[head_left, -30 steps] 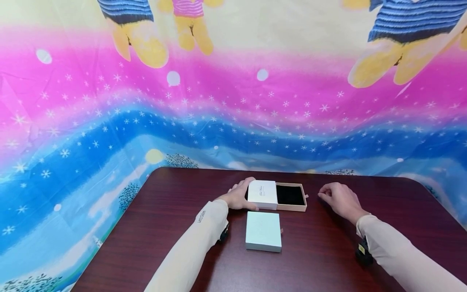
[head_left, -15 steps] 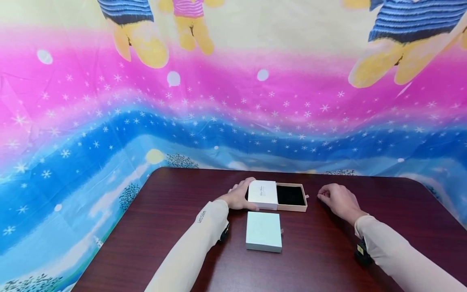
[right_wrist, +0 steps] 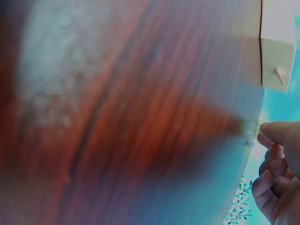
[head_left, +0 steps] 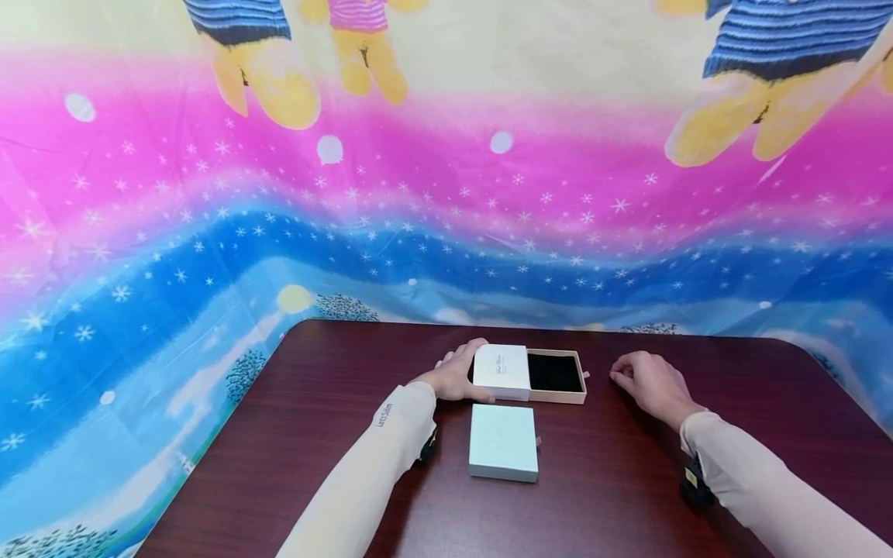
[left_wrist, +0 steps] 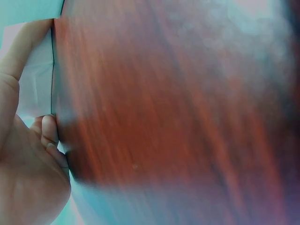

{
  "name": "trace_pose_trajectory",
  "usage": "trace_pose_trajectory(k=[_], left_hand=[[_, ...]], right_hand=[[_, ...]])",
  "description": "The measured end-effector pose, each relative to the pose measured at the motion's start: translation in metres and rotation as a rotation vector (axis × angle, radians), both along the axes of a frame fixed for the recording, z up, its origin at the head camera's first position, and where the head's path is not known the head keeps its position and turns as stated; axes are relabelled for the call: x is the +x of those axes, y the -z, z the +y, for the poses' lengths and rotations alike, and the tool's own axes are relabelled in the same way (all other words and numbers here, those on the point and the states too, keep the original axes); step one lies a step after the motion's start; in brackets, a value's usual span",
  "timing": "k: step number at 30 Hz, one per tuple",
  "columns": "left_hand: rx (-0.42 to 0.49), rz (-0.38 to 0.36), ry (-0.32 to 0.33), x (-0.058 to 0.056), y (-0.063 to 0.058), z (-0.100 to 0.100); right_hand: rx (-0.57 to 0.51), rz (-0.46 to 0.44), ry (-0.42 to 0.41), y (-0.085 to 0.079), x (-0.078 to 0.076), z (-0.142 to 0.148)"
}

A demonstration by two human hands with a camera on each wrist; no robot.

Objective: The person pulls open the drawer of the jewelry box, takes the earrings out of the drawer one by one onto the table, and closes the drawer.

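Note:
In the head view my left hand (head_left: 453,377) grips the left end of a white cardboard sleeve (head_left: 502,372) with small print on top, thumb and fingers on opposite sides. A drawer (head_left: 558,399) with a black lining is pulled out of its right side. Right of it, my right hand (head_left: 652,384) is held low with curled fingers. The right wrist view shows its thumb and forefinger pinching a tiny, thin shiny piece (right_wrist: 251,137), like wire or fine jewellery; its exact kind is unclear. The left wrist view shows the thumb along the sleeve (left_wrist: 40,89).
A pale mint box (head_left: 504,442) with a small tab on its right side lies just in front of the white sleeve. Both are on a dark red-brown table (head_left: 607,480). A printed cloth (head_left: 502,194) hangs behind the table's far edge.

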State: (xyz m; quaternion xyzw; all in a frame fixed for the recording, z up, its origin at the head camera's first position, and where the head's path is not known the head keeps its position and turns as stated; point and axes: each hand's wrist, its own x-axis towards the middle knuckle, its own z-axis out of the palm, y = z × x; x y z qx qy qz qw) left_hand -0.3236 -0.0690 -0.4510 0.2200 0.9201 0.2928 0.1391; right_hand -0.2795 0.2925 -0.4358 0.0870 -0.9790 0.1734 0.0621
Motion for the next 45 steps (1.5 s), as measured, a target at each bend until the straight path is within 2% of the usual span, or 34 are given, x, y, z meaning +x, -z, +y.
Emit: trace_pose_trajectory(k=[8,38,45], left_hand=[[0.012,-0.003,0.011,0.0061,-0.0077,-0.0017],[-0.004,0.012,0.008,0.0047,-0.0046,0.0004],[0.002,-0.004,0.006,0.0049,-0.0063,-0.0009]], right_hand=[[0.004,-0.006,0.001,-0.0006,0.0001,0.0024],[-0.006,-0.032,0.005,0.0005,0.0001,0.0097],[-0.012,-0.057,0.007,0.0009,0.0008,0.0087]])
